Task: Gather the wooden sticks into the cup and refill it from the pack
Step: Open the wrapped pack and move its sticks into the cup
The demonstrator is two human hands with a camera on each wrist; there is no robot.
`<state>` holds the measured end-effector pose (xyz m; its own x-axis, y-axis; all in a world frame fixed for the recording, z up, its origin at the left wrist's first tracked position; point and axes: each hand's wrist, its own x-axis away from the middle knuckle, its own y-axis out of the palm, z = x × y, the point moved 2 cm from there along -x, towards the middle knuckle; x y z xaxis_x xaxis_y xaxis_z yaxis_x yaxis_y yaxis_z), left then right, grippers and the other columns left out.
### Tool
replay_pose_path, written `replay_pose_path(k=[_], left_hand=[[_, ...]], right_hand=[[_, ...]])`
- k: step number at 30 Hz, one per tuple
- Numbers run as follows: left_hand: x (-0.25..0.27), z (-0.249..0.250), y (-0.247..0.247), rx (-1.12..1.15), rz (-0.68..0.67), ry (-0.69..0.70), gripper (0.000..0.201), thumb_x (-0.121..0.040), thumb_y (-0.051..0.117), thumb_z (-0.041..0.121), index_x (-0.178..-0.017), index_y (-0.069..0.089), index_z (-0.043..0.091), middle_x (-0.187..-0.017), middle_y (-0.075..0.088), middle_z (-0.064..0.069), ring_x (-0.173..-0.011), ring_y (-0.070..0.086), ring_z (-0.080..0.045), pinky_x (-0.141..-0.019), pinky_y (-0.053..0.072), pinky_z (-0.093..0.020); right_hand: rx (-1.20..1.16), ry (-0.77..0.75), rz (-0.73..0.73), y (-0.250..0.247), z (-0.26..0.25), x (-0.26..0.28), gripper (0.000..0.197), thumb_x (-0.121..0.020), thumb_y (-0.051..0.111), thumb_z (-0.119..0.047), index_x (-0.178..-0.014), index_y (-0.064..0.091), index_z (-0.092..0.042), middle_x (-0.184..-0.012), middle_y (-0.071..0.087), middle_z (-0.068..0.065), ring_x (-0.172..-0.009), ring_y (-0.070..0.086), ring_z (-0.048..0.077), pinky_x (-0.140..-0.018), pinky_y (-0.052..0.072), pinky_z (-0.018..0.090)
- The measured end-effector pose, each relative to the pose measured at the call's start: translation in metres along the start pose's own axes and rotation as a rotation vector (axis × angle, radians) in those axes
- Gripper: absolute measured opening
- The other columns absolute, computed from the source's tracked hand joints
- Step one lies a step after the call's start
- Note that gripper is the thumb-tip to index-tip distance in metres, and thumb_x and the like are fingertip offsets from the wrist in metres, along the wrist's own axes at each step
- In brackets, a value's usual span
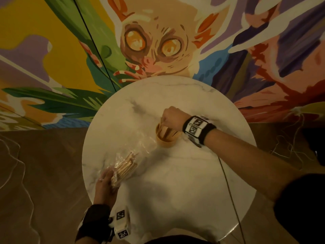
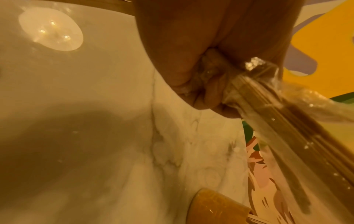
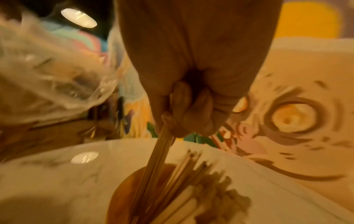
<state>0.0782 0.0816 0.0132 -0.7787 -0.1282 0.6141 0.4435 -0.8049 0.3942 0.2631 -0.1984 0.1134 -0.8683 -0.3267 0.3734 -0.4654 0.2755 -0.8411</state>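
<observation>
A tan cup (image 1: 166, 142) stands near the middle of the round marble table (image 1: 184, 182), with several wooden sticks (image 1: 168, 133) leaning inside it. Over its far rim, my right hand (image 1: 171, 118) pinches a small bundle of sticks (image 3: 159, 153) whose lower ends reach into the cup (image 3: 122, 197). At the table's front left, my left hand (image 1: 107, 180) grips the near end of a clear plastic pack (image 1: 126, 164) full of sticks (image 2: 283, 124), which points toward the cup (image 2: 216, 207).
A painted mural wall (image 1: 158, 41) rises just behind the table. A thin dark cable (image 1: 228, 187) runs across the table's right side from my right wrist. Wooden floor (image 1: 44, 173) with loose white cords surrounds the table.
</observation>
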Motion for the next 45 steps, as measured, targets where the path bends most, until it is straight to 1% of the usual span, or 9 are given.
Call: replay_pose_path(k=[5,11,17,23,26,30,33,37,45], left_hand=[[0.01,0.0,0.01,0.0,-0.02,-0.005,0.022,-0.1,0.04,0.016,-0.102,0.061,0.011,-0.085,0.072,-0.006,-0.064,0.068,-0.01,-0.05,0.053,-0.018],[0.02,-0.006,0.018,0.009,-0.057,0.003,0.019,-0.099,0.042,0.012,-0.096,0.06,0.008,-0.09,0.069,-0.012,-0.075,0.07,-0.016,-0.059,0.056,-0.022],[0.024,-0.007,0.029,-0.019,-0.109,0.003,0.017,-0.099,0.044,0.013,-0.099,0.059,0.006,-0.1,0.067,-0.018,-0.08,0.07,-0.02,-0.062,0.057,-0.024],[0.031,-0.007,0.045,-0.096,-0.14,0.052,0.017,-0.094,0.047,0.003,-0.089,0.063,0.006,-0.081,0.072,-0.009,-0.075,0.07,-0.019,-0.062,0.059,-0.027],[0.036,-0.009,0.049,-0.138,-0.156,0.093,0.002,-0.083,0.064,0.009,-0.082,0.066,0.008,-0.072,0.069,-0.004,-0.069,0.066,-0.019,-0.057,0.056,-0.025],[0.041,-0.011,0.048,-0.202,-0.179,0.123,0.045,-0.042,0.092,0.038,-0.074,0.073,0.013,-0.066,0.069,0.0,-0.062,0.065,-0.014,-0.054,0.054,-0.023],[0.043,-0.013,0.051,-0.268,-0.152,0.18,0.013,-0.073,0.074,0.004,-0.068,0.075,0.016,-0.069,0.068,-0.003,-0.066,0.062,-0.021,-0.056,0.054,-0.026],[0.045,-0.013,0.05,-0.276,-0.088,0.221,0.024,-0.079,0.066,-0.004,-0.071,0.076,0.016,-0.074,0.068,-0.006,-0.063,0.065,-0.015,-0.058,0.054,-0.028],[0.043,-0.014,0.041,-0.197,0.01,0.227,0.011,-0.078,0.069,-0.002,-0.086,0.07,0.005,-0.074,0.072,-0.004,-0.069,0.069,-0.015,-0.062,0.057,-0.026]], right_hand=[[0.306,-0.043,-0.116,0.037,-0.03,-0.021,0.011,-0.092,0.055,-0.016,-0.099,0.057,-0.008,-0.103,0.058,0.013,-0.091,0.062,0.034,-0.069,0.044,0.036],[0.339,0.002,-0.002,-0.012,-0.044,-0.005,0.055,-0.093,0.046,-0.054,-0.122,0.055,-0.008,-0.12,0.059,0.016,-0.106,0.059,0.035,-0.084,0.046,0.039],[-0.432,-0.146,0.276,-0.041,-0.038,0.078,0.012,-0.087,0.065,-0.017,-0.08,0.071,-0.01,-0.072,0.065,-0.004,-0.07,0.061,0.011,-0.069,0.047,0.028],[-1.089,-0.156,0.068,0.03,-0.025,0.14,0.014,-0.09,0.058,0.004,-0.097,0.07,0.006,-0.096,0.073,0.018,-0.09,0.067,0.022,-0.085,0.054,0.034],[-1.286,-0.093,-0.025,0.053,-0.022,0.161,0.019,-0.093,0.053,0.002,-0.104,0.068,0.006,-0.104,0.067,0.03,-0.087,0.068,0.027,-0.077,0.058,0.032],[-1.243,-0.061,-0.186,0.067,-0.029,0.179,0.027,-0.098,0.051,-0.008,-0.118,0.065,0.002,-0.108,0.066,0.035,-0.07,0.069,0.03,-0.061,0.06,0.035],[-1.134,-0.044,-0.157,0.068,-0.038,0.186,0.031,-0.099,0.048,-0.029,-0.116,0.071,-0.017,-0.096,0.074,0.02,-0.08,0.067,0.043,-0.076,0.056,0.053],[-1.149,-0.005,-0.15,0.064,-0.043,0.192,0.054,-0.097,0.033,-0.05,-0.117,0.071,-0.018,-0.074,0.073,0.009,-0.064,0.065,0.014,-0.069,0.048,0.028],[-1.193,-0.097,-0.102,0.077,-0.035,0.19,0.057,-0.086,0.046,0.02,-0.128,0.063,-0.015,-0.089,0.074,0.005,-0.063,0.065,0.021,-0.047,0.049,0.027]])
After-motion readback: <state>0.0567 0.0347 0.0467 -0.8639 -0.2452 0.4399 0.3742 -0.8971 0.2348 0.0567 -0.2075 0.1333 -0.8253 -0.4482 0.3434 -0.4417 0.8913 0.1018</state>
